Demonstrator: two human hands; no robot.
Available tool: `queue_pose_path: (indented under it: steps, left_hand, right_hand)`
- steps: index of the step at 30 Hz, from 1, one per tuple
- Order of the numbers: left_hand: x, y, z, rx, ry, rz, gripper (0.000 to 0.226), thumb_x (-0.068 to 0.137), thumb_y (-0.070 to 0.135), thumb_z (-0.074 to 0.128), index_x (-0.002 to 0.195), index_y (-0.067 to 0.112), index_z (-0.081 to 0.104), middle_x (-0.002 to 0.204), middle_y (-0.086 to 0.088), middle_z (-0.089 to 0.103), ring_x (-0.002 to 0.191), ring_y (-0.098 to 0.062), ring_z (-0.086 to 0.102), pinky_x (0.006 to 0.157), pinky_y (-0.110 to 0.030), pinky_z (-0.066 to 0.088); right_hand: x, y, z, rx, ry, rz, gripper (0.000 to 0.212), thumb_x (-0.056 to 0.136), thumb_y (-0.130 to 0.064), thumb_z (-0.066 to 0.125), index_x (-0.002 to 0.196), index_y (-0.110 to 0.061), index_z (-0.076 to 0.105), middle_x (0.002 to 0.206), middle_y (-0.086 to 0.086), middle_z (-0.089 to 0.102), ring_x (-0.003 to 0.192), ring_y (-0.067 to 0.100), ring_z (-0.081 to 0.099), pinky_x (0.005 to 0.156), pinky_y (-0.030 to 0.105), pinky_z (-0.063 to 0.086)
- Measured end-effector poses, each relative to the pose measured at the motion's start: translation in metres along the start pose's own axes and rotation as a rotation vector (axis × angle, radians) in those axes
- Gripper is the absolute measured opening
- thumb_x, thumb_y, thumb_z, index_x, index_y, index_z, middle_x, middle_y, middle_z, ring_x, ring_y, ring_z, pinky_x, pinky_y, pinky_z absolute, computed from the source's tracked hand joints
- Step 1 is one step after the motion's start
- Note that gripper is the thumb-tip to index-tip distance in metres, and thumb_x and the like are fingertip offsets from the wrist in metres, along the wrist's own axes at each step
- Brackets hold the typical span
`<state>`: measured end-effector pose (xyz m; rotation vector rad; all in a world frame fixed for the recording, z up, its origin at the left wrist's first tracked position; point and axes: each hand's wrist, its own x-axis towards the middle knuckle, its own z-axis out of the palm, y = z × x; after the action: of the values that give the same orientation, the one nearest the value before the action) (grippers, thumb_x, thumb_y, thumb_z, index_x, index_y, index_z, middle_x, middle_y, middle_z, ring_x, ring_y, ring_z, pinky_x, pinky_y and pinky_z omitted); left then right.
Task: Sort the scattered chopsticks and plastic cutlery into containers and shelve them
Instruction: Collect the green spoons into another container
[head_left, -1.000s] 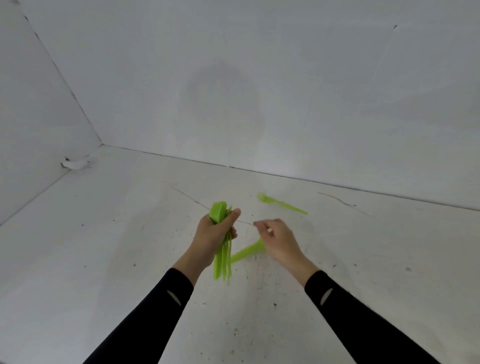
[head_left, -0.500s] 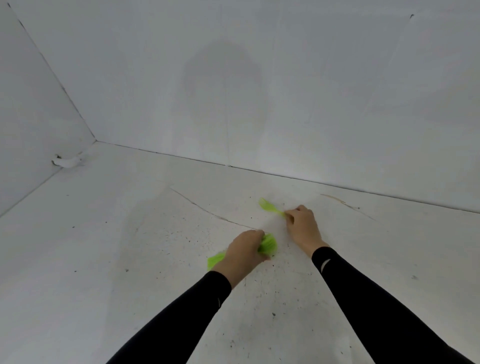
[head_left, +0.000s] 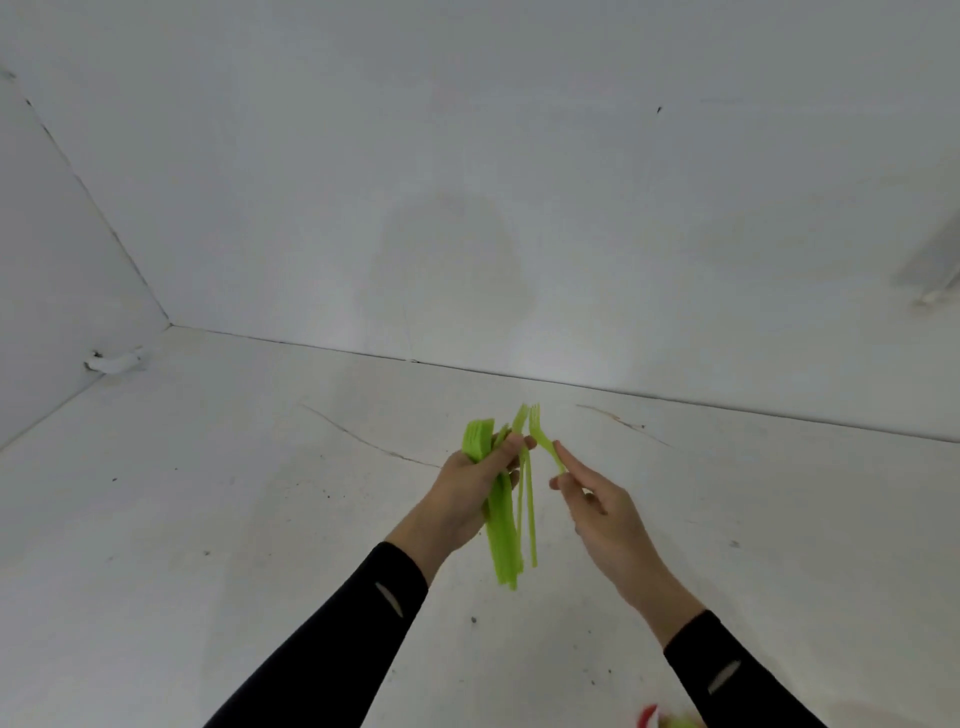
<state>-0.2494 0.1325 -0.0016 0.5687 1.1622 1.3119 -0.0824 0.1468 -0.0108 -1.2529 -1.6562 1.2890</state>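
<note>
Gripping a bundle of bright lime-green plastic forks (head_left: 503, 535) in the left hand (head_left: 465, 493), with fingers and thumb curled tight round the upper handles. Holding that bundle roughly upright above the scuffed white surface (head_left: 249, 519), tines up and away, loose handle ends hanging down below the palm. Pinching one more slim lime-green plastic fork (head_left: 544, 441) by its handle between thumb and forefinger of the right hand (head_left: 602, 512), with the remaining fingers loosely bent. Tilting that single fork toward the bundle, tines just beside the bundle's upper tines; touching or not, cannot tell. Wearing black sleeves (head_left: 337, 639) on both forearms. Sharing the view with a blurred red-and-green scrap (head_left: 652, 717) at the bottom edge and a small white bracket-like piece (head_left: 115, 361) by the left wall.
</note>
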Motion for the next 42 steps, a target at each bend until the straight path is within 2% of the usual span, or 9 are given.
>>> queue_pose_path:
  steps: [3, 6, 10, 14, 16, 24, 28, 34, 42]
  left_hand:
    - [-0.009, -0.018, 0.035, -0.133, -0.029, -0.016, 0.032, 0.087, 0.023, 0.068, 0.107, -0.002, 0.068, 0.095, -0.012, 0.068, 0.085, -0.021, 0.065, 0.086, -0.034, 0.056]
    - [-0.021, -0.036, 0.080, -0.150, -0.073, 0.019, 0.028, 0.087, 0.021, 0.067, 0.102, -0.002, 0.068, 0.084, -0.012, 0.066, 0.076, -0.021, 0.066, 0.074, -0.034, 0.057]
    - [-0.032, -0.060, 0.142, -0.176, -0.140, 0.037, 0.030, 0.089, 0.016, 0.067, 0.114, -0.002, 0.068, 0.090, -0.013, 0.061, 0.078, -0.025, 0.063, 0.071, -0.041, 0.054]
    - [-0.036, -0.087, 0.186, -0.245, -0.179, 0.014, 0.029, 0.086, 0.021, 0.069, 0.108, 0.002, 0.072, 0.093, -0.012, 0.061, 0.083, -0.023, 0.061, 0.076, -0.039, 0.056]
    - [-0.041, -0.100, 0.205, -0.284, -0.165, -0.026, 0.025, 0.085, 0.023, 0.070, 0.101, 0.005, 0.075, 0.100, -0.012, 0.066, 0.091, -0.025, 0.065, 0.091, -0.049, 0.054]
    - [-0.064, -0.131, 0.259, -0.344, -0.077, 0.014, 0.041, 0.079, 0.031, 0.067, 0.109, 0.002, 0.068, 0.117, -0.011, 0.071, 0.117, -0.022, 0.064, 0.092, -0.046, 0.054]
    - [-0.075, -0.134, 0.274, -0.440, -0.068, 0.016, 0.054, 0.081, 0.038, 0.063, 0.122, 0.004, 0.059, 0.119, -0.011, 0.070, 0.116, -0.022, 0.064, 0.098, -0.048, 0.050]
    - [-0.087, -0.136, 0.279, -0.360, -0.087, -0.014, 0.064, 0.086, 0.053, 0.052, 0.133, 0.010, 0.053, 0.125, -0.003, 0.068, 0.119, -0.017, 0.062, 0.080, -0.032, 0.058]
    - [-0.095, -0.139, 0.277, -0.231, -0.127, 0.047, 0.059, 0.086, 0.046, 0.055, 0.131, 0.007, 0.055, 0.124, -0.005, 0.068, 0.116, -0.018, 0.064, 0.098, -0.030, 0.047]
  right_hand:
    - [-0.016, 0.000, -0.028, -0.077, -0.044, -0.032, 0.042, 0.104, -0.022, 0.046, 0.132, -0.052, 0.043, 0.109, -0.008, 0.070, 0.062, -0.006, 0.055, 0.065, 0.013, 0.043]
    - [-0.035, 0.005, -0.062, 0.005, -0.072, -0.037, 0.039, 0.101, -0.034, 0.049, 0.138, -0.048, 0.045, 0.114, -0.015, 0.069, 0.103, -0.006, 0.062, 0.089, 0.016, 0.048]
    - [-0.048, 0.016, -0.120, -0.013, -0.017, -0.074, 0.043, 0.097, -0.025, 0.059, 0.129, -0.052, 0.049, 0.073, -0.010, 0.069, 0.080, 0.006, 0.069, 0.078, 0.015, 0.050]
    - [-0.063, 0.032, -0.172, 0.053, -0.011, -0.031, 0.045, 0.099, -0.015, 0.055, 0.125, -0.051, 0.055, 0.081, 0.003, 0.067, 0.076, 0.020, 0.071, 0.075, 0.032, 0.059]
    - [-0.073, 0.039, -0.192, 0.063, -0.047, -0.003, 0.043, 0.100, -0.012, 0.053, 0.130, -0.043, 0.056, 0.086, 0.004, 0.066, 0.075, 0.021, 0.071, 0.072, 0.033, 0.060]
    - [-0.110, 0.052, -0.235, 0.081, -0.095, 0.032, 0.038, 0.091, -0.018, 0.069, 0.122, -0.039, 0.062, 0.083, 0.001, 0.071, 0.078, 0.018, 0.072, 0.068, 0.033, 0.060]
    - [-0.117, 0.053, -0.249, 0.036, -0.111, -0.012, 0.039, 0.094, -0.010, 0.064, 0.126, -0.033, 0.064, 0.083, 0.002, 0.074, 0.074, 0.014, 0.070, 0.064, 0.020, 0.053]
    - [-0.123, 0.049, -0.260, 0.077, -0.153, -0.022, 0.039, 0.094, -0.012, 0.065, 0.120, -0.041, 0.061, 0.090, -0.001, 0.076, 0.085, 0.011, 0.072, 0.077, 0.025, 0.056]
    - [-0.134, 0.044, -0.272, 0.160, -0.415, 0.052, 0.043, 0.093, -0.018, 0.066, 0.129, -0.039, 0.054, 0.098, 0.006, 0.075, 0.093, 0.022, 0.073, 0.082, 0.041, 0.059]
